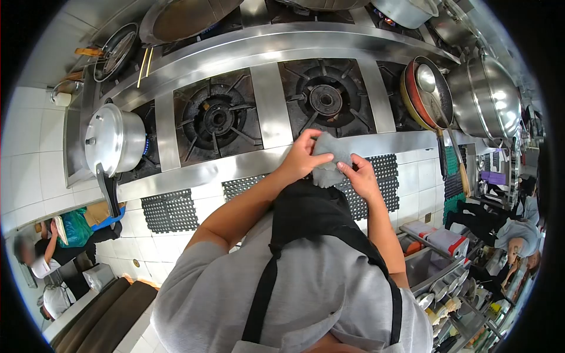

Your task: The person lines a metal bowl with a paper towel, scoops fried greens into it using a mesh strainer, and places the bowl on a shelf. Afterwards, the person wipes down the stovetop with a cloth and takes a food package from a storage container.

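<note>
A grey cloth [331, 154], bunched and folded, is held between both hands in front of my black apron [306, 209]. My left hand [303, 156] pinches its left side, thumb across the front. On the right side my right hand [361, 176] grips the cloth's edge between thumb and fingers. Just beyond the hands lies the steel front edge [247, 157] of the stove. Two unlit burners, a left one [218, 117] and a right one [325, 99], have bare grates.
A pressure cooker [118, 138] stands over a blue flame at left, handle jutting forward. Stacked pans [424, 94] with a ladle and large steel pots [485, 97] are at right. A wok [182, 20] sits on the back row. Other people are at both sides. Black mats [170, 210] cover floor tiles.
</note>
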Available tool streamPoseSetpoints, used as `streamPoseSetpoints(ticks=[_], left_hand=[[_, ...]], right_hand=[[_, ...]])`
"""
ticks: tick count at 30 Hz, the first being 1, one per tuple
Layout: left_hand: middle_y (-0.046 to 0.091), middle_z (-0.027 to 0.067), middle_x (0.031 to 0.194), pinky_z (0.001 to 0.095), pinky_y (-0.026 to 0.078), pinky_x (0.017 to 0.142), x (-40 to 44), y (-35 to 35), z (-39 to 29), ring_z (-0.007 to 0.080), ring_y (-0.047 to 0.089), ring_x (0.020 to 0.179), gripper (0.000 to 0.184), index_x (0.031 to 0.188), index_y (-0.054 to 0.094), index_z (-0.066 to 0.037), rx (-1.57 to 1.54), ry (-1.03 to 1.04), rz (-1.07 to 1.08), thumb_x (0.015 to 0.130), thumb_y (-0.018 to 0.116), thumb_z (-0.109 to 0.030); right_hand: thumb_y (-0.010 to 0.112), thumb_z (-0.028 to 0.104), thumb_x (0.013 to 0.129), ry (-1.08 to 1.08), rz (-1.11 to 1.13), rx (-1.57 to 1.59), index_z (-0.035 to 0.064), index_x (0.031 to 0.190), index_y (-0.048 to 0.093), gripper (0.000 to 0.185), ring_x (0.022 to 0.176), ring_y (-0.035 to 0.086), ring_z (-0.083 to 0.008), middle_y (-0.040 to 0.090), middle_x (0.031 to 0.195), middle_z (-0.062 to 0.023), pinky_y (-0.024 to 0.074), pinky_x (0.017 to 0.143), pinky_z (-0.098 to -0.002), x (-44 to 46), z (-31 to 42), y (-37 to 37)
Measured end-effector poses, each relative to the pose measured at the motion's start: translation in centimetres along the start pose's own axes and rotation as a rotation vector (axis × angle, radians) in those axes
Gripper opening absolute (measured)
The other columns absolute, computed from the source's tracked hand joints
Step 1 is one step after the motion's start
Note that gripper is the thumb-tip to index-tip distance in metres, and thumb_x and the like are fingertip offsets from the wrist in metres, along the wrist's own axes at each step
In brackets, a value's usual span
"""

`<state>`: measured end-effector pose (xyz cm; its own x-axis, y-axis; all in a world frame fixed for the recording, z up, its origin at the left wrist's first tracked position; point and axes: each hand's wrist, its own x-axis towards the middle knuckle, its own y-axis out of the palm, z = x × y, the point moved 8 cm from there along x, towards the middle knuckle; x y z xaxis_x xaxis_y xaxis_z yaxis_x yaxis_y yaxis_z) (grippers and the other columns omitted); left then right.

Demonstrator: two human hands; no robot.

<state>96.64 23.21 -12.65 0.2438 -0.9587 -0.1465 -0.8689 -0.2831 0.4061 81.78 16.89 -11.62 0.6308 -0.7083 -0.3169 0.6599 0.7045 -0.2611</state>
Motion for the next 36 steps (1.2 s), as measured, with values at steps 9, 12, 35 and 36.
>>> streamPoseSetpoints(ticks=[9, 12, 35, 36], left_hand=[[0.063, 0.0054, 0.085, 0.0247, 0.047, 0.069, -3.1, -5.2, 1.8, 0.0101, 0.058, 0.075, 0.030, 0.101, 0.059, -0.002, 0.419, -0.127, 0.012, 0.076, 0.072, -0.012], [0.064, 0.0103, 0.102, 0.0303, 0.048, 0.080, -3.3, -2.5, 1.0, 0.0164, 0.059, 0.091, 0.054, 0.114, 0.057, 0.000, 0.548, -0.011, 0.193, 0.070, 0.079, -0.023], [0.064, 0.0138, 0.083, 0.0360, 0.044, 0.073, -3.2, -0.8, -10.5, 0.0292, 0.061, 0.077, 0.012, 0.074, 0.063, 0.003, 0.982, 0.614, -0.037, 0.077, 0.059, -0.008], [0.064, 0.0131, 0.083, 0.0371, 0.043, 0.075, -3.5, -0.4, -11.8, 0.0296, 0.061, 0.077, 0.012, 0.074, 0.063, 0.002, 1.043, 0.714, -0.091, 0.077, 0.059, -0.008]], right_hand=[[0.070, 0.016, 0.081, -0.143, -0.161, -0.187, 0.0015, 0.085, 0.055, 0.021, 0.062, 0.045, -0.0081, 0.055, 0.069, -0.0025, 0.0402, 0.057, -0.0258, 0.1, 1.3, -1.3], [0.071, 0.015, 0.080, -0.023, -0.049, 0.006, 0.0018, 0.086, 0.054, 0.022, 0.063, 0.044, -0.0082, 0.054, 0.070, -0.0023, 0.0395, 0.056, -0.0251, 0.1, 2.1, 1.9], [0.070, 0.019, 0.077, -0.315, -0.212, -0.272, 0.0105, 0.108, 0.059, 0.034, 0.077, 0.058, -0.0262, 0.063, 0.088, -0.0123, 0.0475, 0.070, -0.0344, -0.9, 7.6, 1.6], [0.069, 0.020, 0.078, -0.346, -0.253, -0.326, 0.0107, 0.108, 0.059, 0.033, 0.077, 0.059, -0.0273, 0.063, 0.087, -0.0128, 0.0479, 0.069, -0.0358, -1.0, 8.1, 1.2]])
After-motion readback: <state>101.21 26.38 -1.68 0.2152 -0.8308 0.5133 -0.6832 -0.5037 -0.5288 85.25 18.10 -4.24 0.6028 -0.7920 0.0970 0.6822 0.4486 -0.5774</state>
